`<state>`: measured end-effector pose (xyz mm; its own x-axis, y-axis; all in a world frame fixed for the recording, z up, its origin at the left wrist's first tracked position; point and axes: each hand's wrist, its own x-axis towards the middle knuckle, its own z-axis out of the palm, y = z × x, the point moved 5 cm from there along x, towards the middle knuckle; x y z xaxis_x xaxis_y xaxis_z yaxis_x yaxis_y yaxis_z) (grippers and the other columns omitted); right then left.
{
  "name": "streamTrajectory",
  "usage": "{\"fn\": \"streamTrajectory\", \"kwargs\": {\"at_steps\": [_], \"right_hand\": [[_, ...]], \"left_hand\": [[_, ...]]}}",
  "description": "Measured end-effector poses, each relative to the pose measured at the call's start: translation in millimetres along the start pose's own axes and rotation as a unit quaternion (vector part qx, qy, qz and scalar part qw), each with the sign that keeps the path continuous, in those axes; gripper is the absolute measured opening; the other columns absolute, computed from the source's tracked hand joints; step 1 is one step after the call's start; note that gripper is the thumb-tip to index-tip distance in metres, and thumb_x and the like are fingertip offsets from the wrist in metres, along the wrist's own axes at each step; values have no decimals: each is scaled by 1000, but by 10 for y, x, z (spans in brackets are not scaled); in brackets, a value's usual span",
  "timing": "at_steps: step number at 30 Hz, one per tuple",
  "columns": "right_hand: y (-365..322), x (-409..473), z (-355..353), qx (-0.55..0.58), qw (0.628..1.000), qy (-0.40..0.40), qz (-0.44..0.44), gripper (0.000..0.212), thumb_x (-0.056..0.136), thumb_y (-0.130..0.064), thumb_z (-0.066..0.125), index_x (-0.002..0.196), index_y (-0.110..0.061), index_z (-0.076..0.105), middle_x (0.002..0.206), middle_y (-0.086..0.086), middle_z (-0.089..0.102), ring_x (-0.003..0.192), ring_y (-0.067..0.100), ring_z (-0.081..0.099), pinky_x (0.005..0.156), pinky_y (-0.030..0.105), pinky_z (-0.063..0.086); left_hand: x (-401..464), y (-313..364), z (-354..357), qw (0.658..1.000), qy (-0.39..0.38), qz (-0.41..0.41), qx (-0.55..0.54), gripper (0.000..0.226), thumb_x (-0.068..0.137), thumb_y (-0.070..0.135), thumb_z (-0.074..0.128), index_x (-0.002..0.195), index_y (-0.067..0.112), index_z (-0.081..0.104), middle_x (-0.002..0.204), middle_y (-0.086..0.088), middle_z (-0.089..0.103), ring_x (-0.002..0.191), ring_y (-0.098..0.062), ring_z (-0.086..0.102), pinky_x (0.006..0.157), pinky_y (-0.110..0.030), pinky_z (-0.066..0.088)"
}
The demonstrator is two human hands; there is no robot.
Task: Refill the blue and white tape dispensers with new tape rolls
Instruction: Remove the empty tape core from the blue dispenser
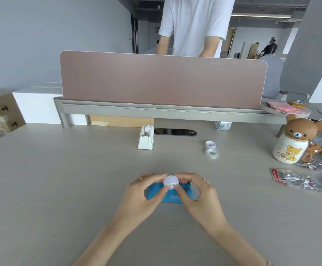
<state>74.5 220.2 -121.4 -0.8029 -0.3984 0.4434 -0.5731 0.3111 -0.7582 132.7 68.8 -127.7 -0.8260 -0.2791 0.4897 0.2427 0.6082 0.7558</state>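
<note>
The blue tape dispenser (167,194) lies on the desk near the front, partly hidden under my hands. Just above it, my left hand (142,192) and my right hand (196,191) both pinch a small white spool (170,181) between thumbs and fingertips. The white tape dispenser (146,138) stands upright farther back, left of centre. Two tape rolls (211,149) lie flat on the desk to the right of it, one behind the other.
A pink divider panel (162,79) on a grey shelf closes off the desk's back, with a person in a white shirt behind it. A bear-lidded bottle (292,143), a crumpled foil packet (294,179) and keyrings crowd the right side. Cardboard boxes (1,110) stand at the left.
</note>
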Motion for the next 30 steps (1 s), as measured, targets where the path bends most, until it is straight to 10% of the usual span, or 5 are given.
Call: {"fn": "streamTrajectory", "kwargs": {"at_steps": [7,15,30], "right_hand": [[-49,-23,-31,-14,999,29,-13,17,83,-15,69,89,-30,66,108,-30,61,99,-8,51,89,23,40],[-9,-36,-19,9,999,21,24,21,81,-11,67,81,-32,63,94,-23,66,97,7,52,80,6,35],[7,-35,-12,34,999,7,40,36,79,2,62,86,-32,69,94,-25,67,94,9,60,77,5,41]], "left_hand": [[-16,36,8,998,-46,11,-36,31,88,32,50,115,33,66,117,29,61,116,3,54,92,-4,37],[5,-26,40,1000,-10,8,-8,22,88,12,65,104,23,75,103,20,70,109,7,57,88,-3,39],[7,-12,4,999,17,-43,-20,31,75,19,79,94,41,71,104,44,58,107,13,55,86,1,37]]}}
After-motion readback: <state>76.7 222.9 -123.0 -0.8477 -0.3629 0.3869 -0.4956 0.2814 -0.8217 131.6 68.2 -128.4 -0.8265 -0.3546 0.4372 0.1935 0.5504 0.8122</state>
